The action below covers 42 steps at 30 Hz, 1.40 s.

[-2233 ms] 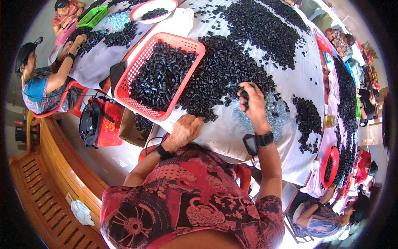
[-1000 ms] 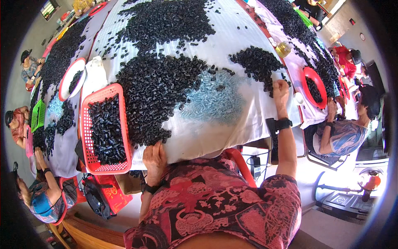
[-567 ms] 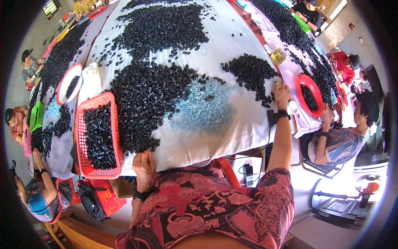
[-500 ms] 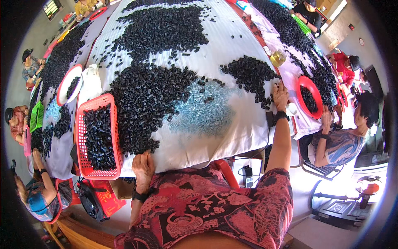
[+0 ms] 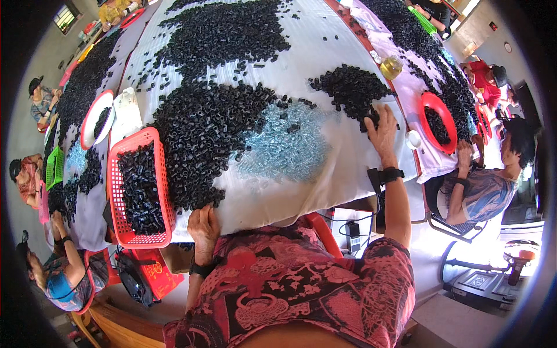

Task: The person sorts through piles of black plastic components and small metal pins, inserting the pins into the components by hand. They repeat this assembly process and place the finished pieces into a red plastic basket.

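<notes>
My right hand [image 5: 383, 138] lies at the lower edge of a smaller heap of short black tube-like plastic pieces [image 5: 348, 90], its fingers spread and touching them. My left hand [image 5: 203, 228] rests at the table's front edge, beside the near tip of a large heap of the same black pieces [image 5: 197, 139]. Its fingers are curled together, and their tips are hidden, so what they hold, if anything, does not show. Between my hands, farther in, is a patch of small clear bluish pieces [image 5: 287, 142] with a few black ones among them.
Left of my left hand, a pink-red plastic basket [image 5: 165, 200] full of black pieces sits at the table edge. A red-rimmed bowl [image 5: 425, 119], a white cup [image 5: 412, 139] and a jar of yellowish liquid [image 5: 391, 67] are at the right. Co-workers sit along both sides.
My right hand has moved slightly left and its fingers have spread. The black pieces that trailed toward me by that hand are now drawn up into the small heap. My left hand stays at the edge.
</notes>
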Tool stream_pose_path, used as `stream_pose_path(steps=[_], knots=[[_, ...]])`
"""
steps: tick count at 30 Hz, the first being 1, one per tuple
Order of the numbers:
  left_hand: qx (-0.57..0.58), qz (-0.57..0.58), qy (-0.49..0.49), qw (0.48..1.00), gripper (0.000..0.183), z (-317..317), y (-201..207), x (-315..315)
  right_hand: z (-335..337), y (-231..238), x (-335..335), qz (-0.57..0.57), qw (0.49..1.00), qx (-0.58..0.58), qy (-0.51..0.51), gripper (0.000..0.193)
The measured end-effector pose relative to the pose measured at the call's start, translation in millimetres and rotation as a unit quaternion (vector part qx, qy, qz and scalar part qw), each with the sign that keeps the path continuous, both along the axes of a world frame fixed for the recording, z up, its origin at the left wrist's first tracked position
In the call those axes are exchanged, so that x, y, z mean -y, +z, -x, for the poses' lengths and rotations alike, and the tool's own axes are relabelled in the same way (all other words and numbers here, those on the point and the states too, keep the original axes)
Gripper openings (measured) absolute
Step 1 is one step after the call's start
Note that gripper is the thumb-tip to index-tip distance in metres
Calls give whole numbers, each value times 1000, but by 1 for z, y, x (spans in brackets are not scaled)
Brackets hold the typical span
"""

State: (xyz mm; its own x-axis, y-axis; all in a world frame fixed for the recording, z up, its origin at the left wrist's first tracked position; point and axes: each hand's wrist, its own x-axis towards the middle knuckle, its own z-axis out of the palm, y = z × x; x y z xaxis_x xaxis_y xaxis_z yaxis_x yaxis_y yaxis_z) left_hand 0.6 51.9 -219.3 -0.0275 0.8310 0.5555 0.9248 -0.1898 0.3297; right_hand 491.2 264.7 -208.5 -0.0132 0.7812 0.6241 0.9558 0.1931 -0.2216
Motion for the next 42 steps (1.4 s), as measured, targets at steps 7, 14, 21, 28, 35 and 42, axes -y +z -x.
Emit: stream_pose_path(steps=[7, 14, 21, 28, 35, 42], knots=[[-5, 6, -6, 1000, 11, -2, 10, 2, -69, -33, -11, 36, 987, -4, -156, 50], [12, 10, -1, 1000, 11, 0, 7, 3, -20, -24, 6, 69, 991, -109, -22, 58], [-8, 8, 1, 1000, 10, -1, 6, 1, 7, -25, 11, 77, 997, -11, -26, 88], [12, -2, -4, 1000, 10, -3, 7, 3, 3, -28, -30, 69, 997, -14, -30, 85], [17, -3, 16, 1000, 12, 0, 6, 9, 16, -24, -50, 36, 998, 34, -37, 47], [27, -3, 3, 1000, 13, 2, 2, 3, 13, -14, -35, 92, 988, 71, -105, 43]])
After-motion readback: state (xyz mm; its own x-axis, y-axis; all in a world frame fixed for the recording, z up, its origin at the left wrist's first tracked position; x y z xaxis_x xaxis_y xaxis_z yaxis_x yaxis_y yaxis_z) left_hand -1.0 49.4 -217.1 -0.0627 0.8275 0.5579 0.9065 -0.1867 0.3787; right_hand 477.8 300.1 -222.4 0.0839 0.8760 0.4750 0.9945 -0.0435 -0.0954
